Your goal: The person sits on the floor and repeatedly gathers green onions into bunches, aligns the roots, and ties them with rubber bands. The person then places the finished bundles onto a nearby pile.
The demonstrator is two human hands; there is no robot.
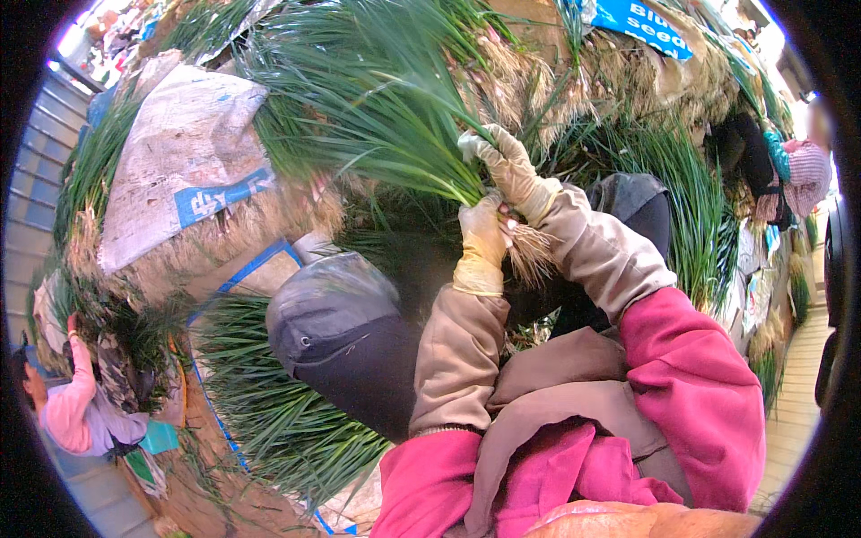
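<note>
My left hand [485,225], in a thin pale glove, is closed around the lower stems of a bunch of green leafy allium plants [410,148]. Their stringy roots [531,255] stick out below it, and the long leaves fan up and to the left. Just above, my right hand [508,165], gloved too, grips some green leaves at the right side of the bunch. More such plants lie around: a rooted heap [525,81] beyond my hands, leaves [672,181] on the right, and a pile [282,397] beside my left knee.
A white woven sack [181,141] covers plants at the left. My knees [329,302] flank the work area. One person [81,410] sits at the lower left, another [800,168] at the far right. A blue printed sack [639,27] lies on the heap at the top right.
</note>
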